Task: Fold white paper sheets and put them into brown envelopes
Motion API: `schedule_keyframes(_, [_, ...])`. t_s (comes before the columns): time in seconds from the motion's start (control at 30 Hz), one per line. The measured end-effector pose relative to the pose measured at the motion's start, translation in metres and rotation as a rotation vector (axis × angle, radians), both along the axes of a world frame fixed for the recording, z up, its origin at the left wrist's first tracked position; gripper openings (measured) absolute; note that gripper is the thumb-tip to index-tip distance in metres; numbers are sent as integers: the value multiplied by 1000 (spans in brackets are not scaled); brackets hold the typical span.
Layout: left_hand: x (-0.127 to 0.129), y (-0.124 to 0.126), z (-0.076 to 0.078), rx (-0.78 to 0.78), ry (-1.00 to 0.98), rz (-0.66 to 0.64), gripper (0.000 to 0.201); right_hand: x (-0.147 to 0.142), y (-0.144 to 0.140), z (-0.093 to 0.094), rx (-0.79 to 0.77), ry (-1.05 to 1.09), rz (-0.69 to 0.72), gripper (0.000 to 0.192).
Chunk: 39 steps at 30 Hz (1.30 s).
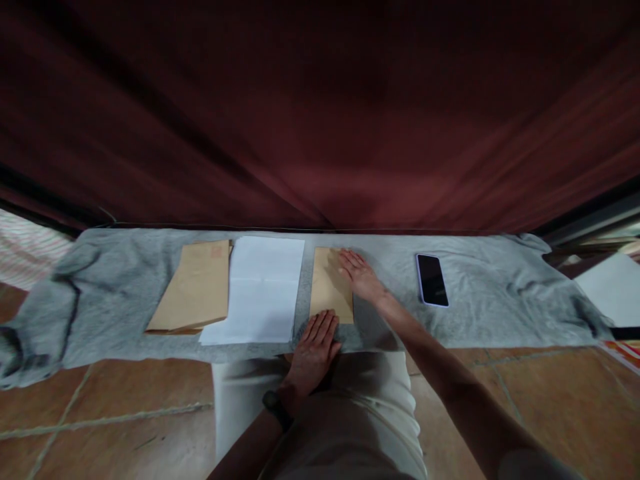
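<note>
A brown paper envelope [327, 280] lies flat on the grey cloth in front of me. My left hand [315, 347] rests at its near left corner, fingers stretched out over the edge. Flat on the upper right part of the envelope is my right hand [361, 275], its fingers extended. Neither hand grips anything. Left of the envelope lie white paper sheets [263, 290], and beside them several brown envelopes [197, 283] are stacked, slightly overlapping the sheets.
A phone [433, 280] with a dark screen lies to the right on the grey cloth [500, 287]. A dark red curtain [320, 133] hangs behind the surface. Tiled floor [125, 427] shows below, and a white sheet-like object [613, 287] sits at the far right.
</note>
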State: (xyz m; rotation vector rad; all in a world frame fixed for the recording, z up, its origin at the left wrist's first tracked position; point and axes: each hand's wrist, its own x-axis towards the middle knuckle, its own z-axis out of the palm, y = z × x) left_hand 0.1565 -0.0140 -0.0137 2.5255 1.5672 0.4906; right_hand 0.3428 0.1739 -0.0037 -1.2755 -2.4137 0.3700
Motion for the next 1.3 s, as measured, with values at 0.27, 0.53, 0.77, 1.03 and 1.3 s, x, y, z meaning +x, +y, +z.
schedule_keyframes(0.27, [1,-2,-1,-32,18,73,55,-6,-170,-7,-34,-17,130,63])
schedule_keyframes(0.53, [-2,-8,3,-26,14,160,52,-3,-184,-16,31,-42,2,61])
schedule_keyframes(0.77, [-7,-15,1,-19,-25,276,51,6,-193,-21,46,-34,-85,60])
schedule_keyframes(1.03, [-1,17,8,-37,-304,473,44,-6,-194,-20,52,13,-160,56])
schedule_keyframes(1.3, [-6,48,19,-319,-771,678,61,-26,-189,-18,66,29,-293,51])
